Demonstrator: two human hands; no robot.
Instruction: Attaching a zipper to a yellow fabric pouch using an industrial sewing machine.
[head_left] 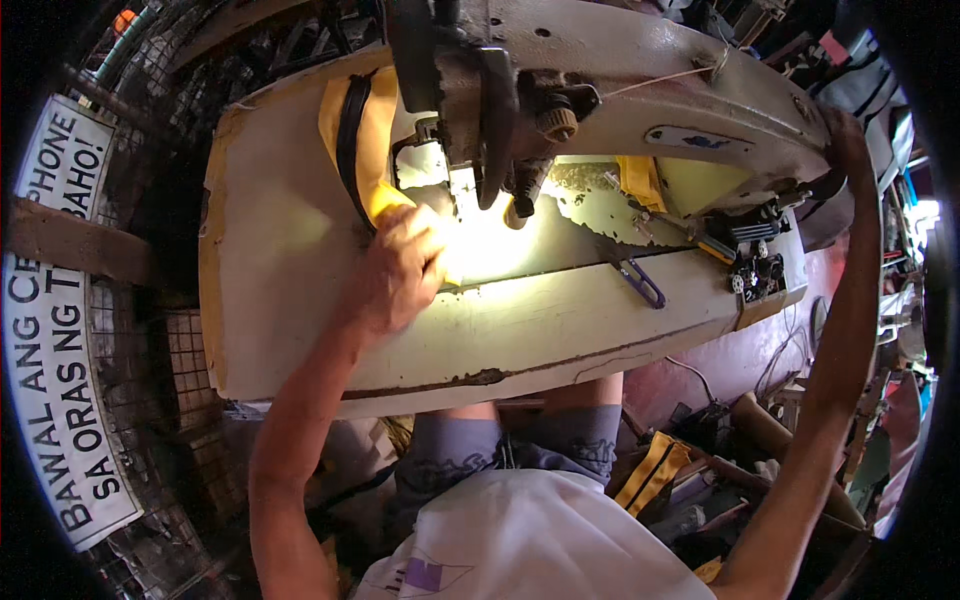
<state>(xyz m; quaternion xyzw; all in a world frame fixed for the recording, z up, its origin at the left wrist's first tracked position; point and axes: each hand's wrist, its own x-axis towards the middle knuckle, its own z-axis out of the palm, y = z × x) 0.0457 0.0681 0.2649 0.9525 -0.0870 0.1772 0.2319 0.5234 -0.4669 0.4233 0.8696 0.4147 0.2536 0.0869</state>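
The left hand [400, 265] sits just left of the frame's centre, fingers curled and pressed down, its forearm rising from the lower edge. The right hand [845, 135] is at the upper right, arm stretched long and nearly straight.

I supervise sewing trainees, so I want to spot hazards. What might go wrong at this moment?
The left hand presses the yellow fabric right beside the presser foot, so its fingers might slip under the needle. The right hand is on the handwheel end, so a turn might drive the needle.
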